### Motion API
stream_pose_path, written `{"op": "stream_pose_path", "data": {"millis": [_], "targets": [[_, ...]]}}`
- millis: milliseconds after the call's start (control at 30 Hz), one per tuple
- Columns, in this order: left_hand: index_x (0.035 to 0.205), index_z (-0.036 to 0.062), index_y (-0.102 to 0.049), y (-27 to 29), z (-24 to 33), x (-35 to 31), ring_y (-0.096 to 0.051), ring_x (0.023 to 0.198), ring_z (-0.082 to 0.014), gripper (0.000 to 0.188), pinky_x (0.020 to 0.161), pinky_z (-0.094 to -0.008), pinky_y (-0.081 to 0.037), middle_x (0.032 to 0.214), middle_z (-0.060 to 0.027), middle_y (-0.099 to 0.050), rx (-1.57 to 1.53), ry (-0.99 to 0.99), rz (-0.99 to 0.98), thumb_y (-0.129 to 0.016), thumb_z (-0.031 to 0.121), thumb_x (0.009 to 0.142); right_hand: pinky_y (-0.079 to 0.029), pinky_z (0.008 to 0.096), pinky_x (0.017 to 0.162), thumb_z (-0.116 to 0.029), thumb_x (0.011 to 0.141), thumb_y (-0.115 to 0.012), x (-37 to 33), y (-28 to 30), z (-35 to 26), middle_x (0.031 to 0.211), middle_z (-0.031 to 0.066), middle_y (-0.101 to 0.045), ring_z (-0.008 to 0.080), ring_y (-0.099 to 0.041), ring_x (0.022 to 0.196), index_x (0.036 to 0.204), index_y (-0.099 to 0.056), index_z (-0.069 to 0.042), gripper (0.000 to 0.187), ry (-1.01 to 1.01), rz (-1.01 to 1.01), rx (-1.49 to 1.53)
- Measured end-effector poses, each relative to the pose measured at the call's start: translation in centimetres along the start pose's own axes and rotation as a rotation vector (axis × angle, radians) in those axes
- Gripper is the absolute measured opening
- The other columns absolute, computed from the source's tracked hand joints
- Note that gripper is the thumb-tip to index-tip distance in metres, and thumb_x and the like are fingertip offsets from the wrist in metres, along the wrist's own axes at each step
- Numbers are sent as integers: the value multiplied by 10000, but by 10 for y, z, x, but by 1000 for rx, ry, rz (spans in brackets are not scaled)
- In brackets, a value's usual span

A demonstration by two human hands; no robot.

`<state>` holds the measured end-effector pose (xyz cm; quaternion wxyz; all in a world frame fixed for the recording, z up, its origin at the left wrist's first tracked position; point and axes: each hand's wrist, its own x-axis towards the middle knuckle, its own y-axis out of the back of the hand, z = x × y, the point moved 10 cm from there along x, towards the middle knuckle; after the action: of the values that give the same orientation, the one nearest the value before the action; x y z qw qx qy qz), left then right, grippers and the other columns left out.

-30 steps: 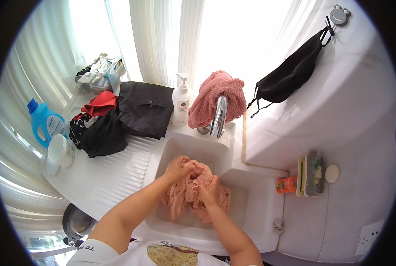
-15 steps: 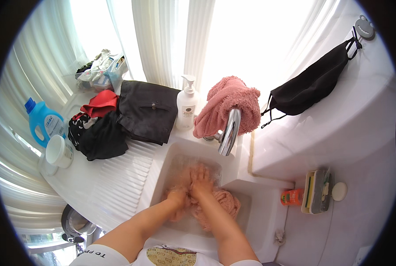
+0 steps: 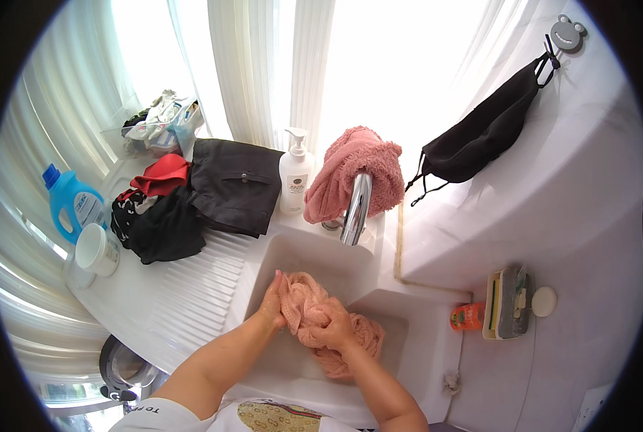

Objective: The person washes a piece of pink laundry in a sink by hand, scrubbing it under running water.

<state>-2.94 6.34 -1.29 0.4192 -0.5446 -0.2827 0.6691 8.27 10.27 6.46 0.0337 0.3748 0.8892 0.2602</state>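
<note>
A wet peach-pink knitted cloth (image 3: pixel 305 289) lies bunched in the white sink (image 3: pixel 401 389), its lower end resting in shallow, cloudy water. My left hand (image 3: pixel 272 302) holds the upper left side of the bundle, fingertips pointing up along its edge. Wrapped over the middle of the cloth, my right hand (image 3: pixel 334 327) grips a fold. Its fingertips are partly hidden in the fabric. Just beyond the sink rises a chrome faucet (image 3: pixel 356 212), with a fluffy pink towel (image 3: pixel 350 169) draped over its top.
Left of the sink, the ribbed washboard (image 3: pixel 195 277) bears dark clothes (image 3: pixel 167 230) and folded black trousers (image 3: pixel 239 183). A white pump bottle (image 3: pixel 293 176), a blue detergent jug (image 3: pixel 77 205) and a white tub (image 3: pixel 97 250) stand around. At right are a sponge caddy (image 3: pixel 507 306) and hanging black mask (image 3: pixel 483 133).
Both hands, pressed down in splashing water before, have come up with part of the cloth. The left hand has moved up and left, the right hand lower. The splashing has settled.
</note>
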Motion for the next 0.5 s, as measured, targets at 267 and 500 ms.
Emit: {"op": "stream_pose_path", "data": {"millis": [267,500], "targets": [[1324,104,-456,-63,-36,-46,-577,1124,-272,699,938,-434,-505,1247,-121,-566,71,238,-293,-480,636,872,-397,473,963,-372,577,-868,-18,20,-96,1275,187,-437,391,-441,1169,1228,-538,-110,775,196,265,-305],[1156,79,-531,-43,-30,-60,-641,945,-255,451,774,-404,-581,1076,-129,-619,329,147,44,-540,466,925,-419,472,943,-290,629,-821,-36,-3,-55,1178,201,-538,399,-511,1086,1158,-588,-44,628,90,368,-89]]}}
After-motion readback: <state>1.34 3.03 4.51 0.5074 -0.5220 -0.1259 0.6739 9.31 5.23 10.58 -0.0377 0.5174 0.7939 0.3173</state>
